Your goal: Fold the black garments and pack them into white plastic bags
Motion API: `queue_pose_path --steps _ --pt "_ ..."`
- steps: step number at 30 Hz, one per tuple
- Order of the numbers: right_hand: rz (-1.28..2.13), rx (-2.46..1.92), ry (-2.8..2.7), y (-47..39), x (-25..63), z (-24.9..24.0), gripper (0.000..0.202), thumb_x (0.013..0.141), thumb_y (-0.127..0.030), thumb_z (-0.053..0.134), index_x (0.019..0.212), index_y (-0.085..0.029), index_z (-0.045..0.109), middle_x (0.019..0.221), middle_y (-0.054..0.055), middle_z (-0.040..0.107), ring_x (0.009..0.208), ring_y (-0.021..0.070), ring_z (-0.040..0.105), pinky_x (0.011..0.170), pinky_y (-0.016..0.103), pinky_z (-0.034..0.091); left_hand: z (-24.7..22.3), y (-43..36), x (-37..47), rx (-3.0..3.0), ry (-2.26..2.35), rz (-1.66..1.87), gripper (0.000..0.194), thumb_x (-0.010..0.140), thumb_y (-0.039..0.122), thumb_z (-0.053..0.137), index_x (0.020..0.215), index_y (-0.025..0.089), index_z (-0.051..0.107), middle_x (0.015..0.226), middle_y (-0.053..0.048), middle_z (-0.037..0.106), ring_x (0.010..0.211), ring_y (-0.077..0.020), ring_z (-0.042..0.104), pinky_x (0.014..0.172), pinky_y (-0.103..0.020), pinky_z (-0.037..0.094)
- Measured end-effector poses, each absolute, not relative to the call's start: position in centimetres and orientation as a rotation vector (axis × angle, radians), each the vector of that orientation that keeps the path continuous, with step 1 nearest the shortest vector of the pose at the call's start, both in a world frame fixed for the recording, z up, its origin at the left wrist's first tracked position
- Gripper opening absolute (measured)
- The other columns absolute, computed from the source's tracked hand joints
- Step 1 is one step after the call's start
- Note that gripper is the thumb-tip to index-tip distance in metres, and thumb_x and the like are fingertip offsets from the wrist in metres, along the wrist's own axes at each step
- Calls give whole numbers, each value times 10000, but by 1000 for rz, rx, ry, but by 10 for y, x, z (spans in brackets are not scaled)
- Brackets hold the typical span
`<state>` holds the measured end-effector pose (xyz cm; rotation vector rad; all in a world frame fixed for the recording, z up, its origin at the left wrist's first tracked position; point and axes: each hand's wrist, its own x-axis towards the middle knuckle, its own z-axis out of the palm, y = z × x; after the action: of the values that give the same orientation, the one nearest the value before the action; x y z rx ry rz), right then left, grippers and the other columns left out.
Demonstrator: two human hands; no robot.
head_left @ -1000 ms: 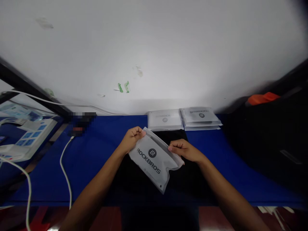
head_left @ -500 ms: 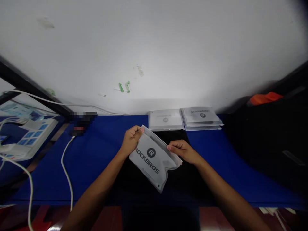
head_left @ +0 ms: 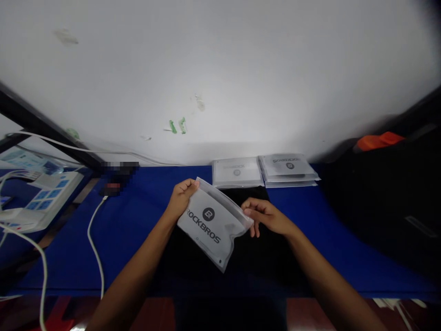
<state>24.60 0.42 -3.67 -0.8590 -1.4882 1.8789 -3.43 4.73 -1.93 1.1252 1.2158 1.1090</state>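
A frosted plastic pouch (head_left: 210, 220) printed ROCKBROS is held in the air, tilted down to the right, above black cloth (head_left: 262, 257) on the blue table. My left hand (head_left: 182, 196) pinches its upper left corner, thumb on the front. At the right end of the pouch's top edge, my right hand (head_left: 265, 216) grips between thumb and index finger, with its other fingers hanging below. Behind, against the wall, lie flat stacks of similar pouches, one in the middle (head_left: 237, 173) and one to its right (head_left: 289, 168).
A white power strip (head_left: 48, 197) with cables stands at the left. A white cable (head_left: 90, 230) runs from a dark device down over the blue table (head_left: 138, 193). A large black item (head_left: 375, 197) with an orange piece (head_left: 379, 141) fills the right.
Both the pouch and my left hand have shifted slightly left. My right hand's grip is now at the pouch's right corner, with its lower fingers extended downward.
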Motion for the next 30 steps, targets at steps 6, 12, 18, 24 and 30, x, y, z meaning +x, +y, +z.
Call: queue_pose_path --steps 6,12,18,24,30 --pt "1765 -888 -1544 4 241 -35 376 887 -390 661 1225 -235 606 792 -23 655 566 86 595 479 189 491 -20 32 -16 1146 1166 969 434 762 568 721 720 165 567 545 43 545 427 -74 443 425 -182 334" --pt "1845 -846 -1604 0 229 -39 397 783 -415 763 1093 -184 672 969 28 697 868 170 643 795 306 527 -28 17 4 1173 1118 925 443 802 583 682 736 161 563 572 42 535 456 -69 437 446 -181 340" --pt "1906 -710 -1711 -4 228 -41 332 740 -377 797 967 -147 719 902 22 711 819 191 643 761 308 522 -31 15 5 1050 984 822 434 756 561 748 770 152 602 604 28 573 467 -71 476 461 -184 366" --pt "1595 -1002 -1139 -1 231 -46 422 684 -466 815 1004 -218 698 870 26 732 776 208 675 735 348 547 -27 26 -8 858 818 783 765 687 874 542 882 148 681 768 -120 696 744 -263 697 612 -333 545" --pt "1446 -1096 -799 8 231 -46 458 674 -447 808 1051 -236 658 898 37 740 790 225 685 715 347 548 -34 22 -5 1085 726 426 405 718 410 831 981 127 714 916 -136 732 773 -229 718 611 -303 585"
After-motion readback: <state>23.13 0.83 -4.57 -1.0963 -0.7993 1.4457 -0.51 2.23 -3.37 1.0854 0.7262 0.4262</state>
